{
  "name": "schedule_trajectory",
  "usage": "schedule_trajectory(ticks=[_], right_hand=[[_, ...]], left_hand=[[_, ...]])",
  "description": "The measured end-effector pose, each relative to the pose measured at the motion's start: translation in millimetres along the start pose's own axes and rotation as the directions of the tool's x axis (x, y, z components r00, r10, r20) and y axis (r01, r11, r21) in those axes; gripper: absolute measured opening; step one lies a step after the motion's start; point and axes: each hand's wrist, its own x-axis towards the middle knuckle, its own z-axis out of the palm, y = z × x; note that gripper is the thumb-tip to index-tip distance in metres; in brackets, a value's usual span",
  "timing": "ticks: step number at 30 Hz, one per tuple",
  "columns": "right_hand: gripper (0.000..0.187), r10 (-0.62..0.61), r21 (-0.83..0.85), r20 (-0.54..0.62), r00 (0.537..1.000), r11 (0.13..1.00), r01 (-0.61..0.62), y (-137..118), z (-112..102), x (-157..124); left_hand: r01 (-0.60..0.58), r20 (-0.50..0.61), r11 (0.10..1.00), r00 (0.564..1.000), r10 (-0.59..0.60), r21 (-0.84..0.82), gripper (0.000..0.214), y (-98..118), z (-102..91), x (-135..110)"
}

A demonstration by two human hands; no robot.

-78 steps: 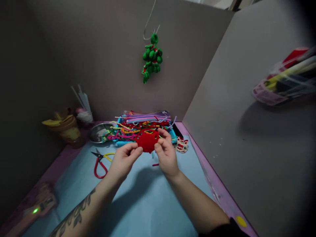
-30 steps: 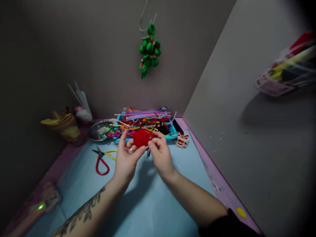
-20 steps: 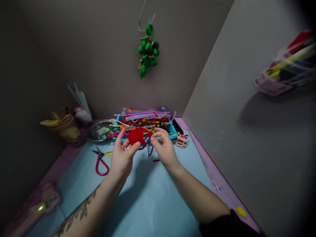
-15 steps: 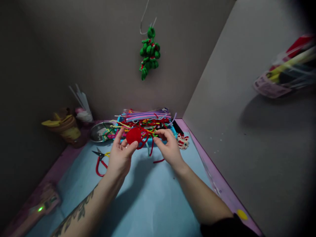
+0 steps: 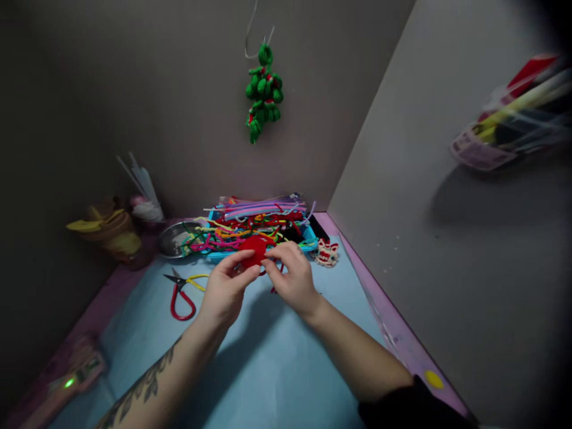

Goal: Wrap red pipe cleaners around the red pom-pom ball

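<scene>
A fuzzy red pipe-cleaner piece point(image 5: 254, 248) is held between both hands above the light blue mat point(image 5: 268, 369). My left hand point(image 5: 226, 289) pinches its left side with thumb and fingers. My right hand point(image 5: 290, 277) is closed on its right side, where loose red strands hang down. Just behind the hands lies a blue tray point(image 5: 214, 255) heaped with pipe cleaners of many colours point(image 5: 250, 220).
Red-handled scissors point(image 5: 181, 295) lie left of the hands. A metal bowl point(image 5: 172, 238), a cup figure point(image 5: 111, 235) and a small red-and-white figure point(image 5: 327, 253) sit at the back. A green pipe-cleaner ornament point(image 5: 263, 92) hangs on the wall. Grey partitions enclose the desk.
The hands had drawn apart with the red piece in my left hand and strands stretched between. They have come together again, lower, both closed on the piece.
</scene>
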Motion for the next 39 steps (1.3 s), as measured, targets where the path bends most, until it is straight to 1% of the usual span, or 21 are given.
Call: schedule_trajectory(ticks=[2,4,10,12,14,15,16,17,18,20,21,22,24,27,29,31,34,36,38,39], right_hand=[[0.005,0.004,0.003,-0.003,1.0,1.0,-0.004,0.5,-0.2,0.8],[0.005,0.008,0.008,0.0,1.0,1.0,-0.008,0.7,0.6,0.6],[0.004,0.038,0.073,0.03,0.999,0.997,-0.04,-0.6,2.9,-0.4],[0.003,0.085,0.093,0.027,0.996,0.992,-0.087,0.4,-1.0,3.0],[0.007,0.195,0.092,-0.012,0.981,0.977,-0.193,3.5,-8.1,8.9],[0.011,0.266,0.089,-0.027,0.964,0.961,-0.263,5.8,-12.0,12.3],[0.013,0.336,0.09,-0.016,0.942,0.939,-0.333,8.6,-15.6,15.4],[0.015,0.395,0.093,0.032,0.918,0.913,-0.396,11.6,-18.3,17.9],[0.015,0.445,0.099,0.116,0.888,0.885,-0.456,14.7,-19.6,19.5],[0.012,0.514,0.123,0.294,0.806,0.816,-0.565,20.3,-16.9,19.2],[0.014,0.538,0.142,0.353,0.765,0.777,-0.613,22.4,-13.1,17.5],[0.019,0.561,0.17,0.383,0.734,0.739,-0.652,24.0,-8.0,15.0],[0.028,0.6,0.234,0.384,0.702,0.672,-0.703,25.5,3.5,9.3],[0.025,0.627,0.31,0.443,0.641,0.563,-0.766,24.6,15.1,4.3],[0.025,0.624,0.334,0.497,0.603,0.504,-0.797,23.2,14.9,5.0],[0.028,0.63,0.348,0.499,0.595,0.483,-0.803,22.3,9.4,8.3],[0.032,0.638,0.352,0.464,0.614,0.504,-0.789,23.2,-1.9,14.2],[0.033,0.631,0.346,0.465,0.621,0.515,-0.784,24.9,-7.9,16.9],[0.033,0.611,0.327,0.474,0.634,0.546,-0.771,26.3,-12.5,18.6],[0.033,0.595,0.318,0.464,0.656,0.579,-0.751,26.4,-14.9,19.2]], left_hand=[[-0.02,0.006,1.0,1.0,0.02,0.019,0.038,-0.4,-1.1,0.4],[-0.044,-0.006,0.998,0.999,0.044,0.042,0.037,-2.2,-2.5,0.8],[-0.059,-0.087,0.995,0.994,0.066,0.08,0.04,-5.3,-4.0,3.0],[-0.049,-0.125,0.997,0.991,0.056,0.06,0.041,-1.5,-3.2,4.9],[-0.04,-0.161,0.999,0.986,0.044,0.027,0.043,5.3,-2.9,7.4],[-0.042,-0.178,0.999,0.983,0.043,0.008,0.043,9.3,-3.1,8.7],[-0.038,-0.188,0.999,0.982,0.036,-0.004,0.044,13.5,-3.6,10.1],[-0.039,-0.196,0.999,0.98,0.034,-0.021,0.044,17.6,-4.5,11.5],[-0.049,-0.207,0.998,0.978,0.04,-0.037,0.044,21.2,-5.5,12.8],[-0.072,-0.221,0.996,0.973,0.061,-0.044,0.045,26.8,-7.5,14.9],[-0.081,-0.226,0.996,0.972,0.069,-0.043,0.044,28.6,-8.3,15.6],[-0.083,-0.229,0.996,0.971,0.072,-0.041,0.044,29.9,-8.9,16.0],[-0.077,-0.234,0.996,0.97,0.063,-0.052,0.043,31.2,-9.0,15.7],[-0.061,-0.227,0.996,0.973,0.044,-0.067,0.042,31.5,-7.7,13.9],[-0.051,-0.212,0.997,0.977,0.037,-0.064,0.042,31.5,-6.8,12.8],[-0.044,-0.203,0.997,0.979,0.031,-0.061,0.043,31.6,-6.2,12.5],[-0.057,-0.212,0.997,0.976,0.045,-0.05,0.044,31.9,-6.5,13.3],[-0.082,-0.22,0.996,0.972,0.077,-0.017,0.043,32.0,-7.7,14.1],[-0.109,-0.22,0.994,0.969,0.111,0.021,0.043,32.0,-9.3,14.4],[-0.12,-0.219,0.992,0.968,0.125,0.036,0.043,32.0,-9.8,14.2]])
